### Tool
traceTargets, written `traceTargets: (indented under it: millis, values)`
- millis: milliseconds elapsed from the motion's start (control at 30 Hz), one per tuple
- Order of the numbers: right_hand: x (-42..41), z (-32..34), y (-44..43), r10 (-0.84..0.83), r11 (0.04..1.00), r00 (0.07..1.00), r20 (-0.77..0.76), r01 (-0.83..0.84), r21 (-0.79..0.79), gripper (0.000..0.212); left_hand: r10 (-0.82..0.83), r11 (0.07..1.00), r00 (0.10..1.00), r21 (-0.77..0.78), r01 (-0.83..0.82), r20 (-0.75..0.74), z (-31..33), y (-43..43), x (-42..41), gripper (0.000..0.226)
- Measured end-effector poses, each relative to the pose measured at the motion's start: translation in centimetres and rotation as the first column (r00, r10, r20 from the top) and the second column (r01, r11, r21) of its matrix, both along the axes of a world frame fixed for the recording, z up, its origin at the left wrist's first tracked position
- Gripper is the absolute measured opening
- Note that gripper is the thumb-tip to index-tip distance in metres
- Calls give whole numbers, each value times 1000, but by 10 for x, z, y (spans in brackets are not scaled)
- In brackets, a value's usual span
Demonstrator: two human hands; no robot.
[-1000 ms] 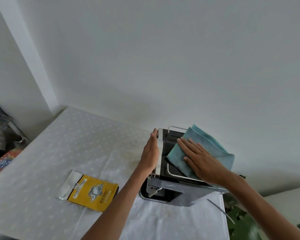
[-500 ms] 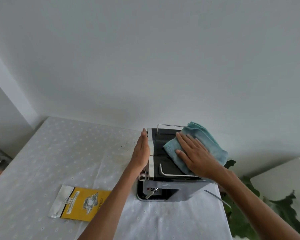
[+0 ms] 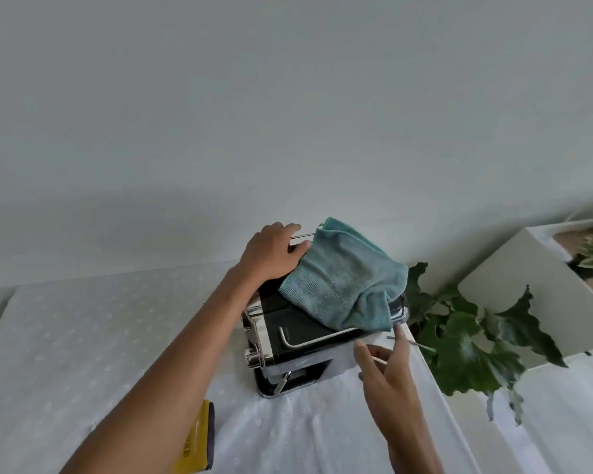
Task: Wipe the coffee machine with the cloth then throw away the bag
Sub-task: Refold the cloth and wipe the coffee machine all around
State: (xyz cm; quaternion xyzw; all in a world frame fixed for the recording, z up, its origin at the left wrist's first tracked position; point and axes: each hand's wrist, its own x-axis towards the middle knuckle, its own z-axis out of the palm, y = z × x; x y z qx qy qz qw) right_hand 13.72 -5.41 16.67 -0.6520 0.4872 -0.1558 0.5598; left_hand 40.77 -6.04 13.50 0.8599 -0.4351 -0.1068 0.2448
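Observation:
The coffee machine [image 3: 281, 336], black and chrome, stands at the back of the white table [image 3: 83, 336] against the wall. A teal cloth [image 3: 343, 285] lies loose on its top and hangs over the right side. My left hand [image 3: 271, 254] sits on the machine's back left corner, fingers curled over the top rail, thumb at the cloth's edge. My right hand [image 3: 387, 378] is off the cloth, fingers spread, by the machine's front right corner. The yellow bag [image 3: 199, 443] lies on the table in front, mostly hidden by my left forearm.
A leafy green plant [image 3: 466, 340] stands just right of the machine, past the table's right edge. Behind it is a white box-shaped planter [image 3: 534, 295]. The wall rises directly behind the machine.
My right hand lifted off the cloth and dropped to the machine's front right corner. My left hand moved from the machine's left side to its back top corner. The view swung right.

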Motion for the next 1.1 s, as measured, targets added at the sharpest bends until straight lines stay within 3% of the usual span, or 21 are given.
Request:
traceTargets:
  millis: [167,400,567,800,933,1100]
  values:
    - [20,7,9,-128,982,975,182,99,162,87,1,999,1000,34,-2,22,15,-16,-3,61]
    - [24,15,-4,-168,958,959,231,104,266,77,75,997,974,26,-71,-215,31,-10,-5,67]
    - [21,49,-57,-26,992,977,211,-1,130,85,187,965,923,-111,-236,-337,50,25,-17,70]
    - [52,63,-100,190,981,975,117,-182,-69,70,313,852,809,-230,-471,-497,51,85,-82,77]
    - [63,48,-112,210,972,970,126,-193,-134,65,319,804,766,-269,-530,-557,36,86,-103,92]
    - [61,20,-125,127,983,977,172,-101,-153,59,306,826,763,-240,-510,-570,30,76,-113,101]
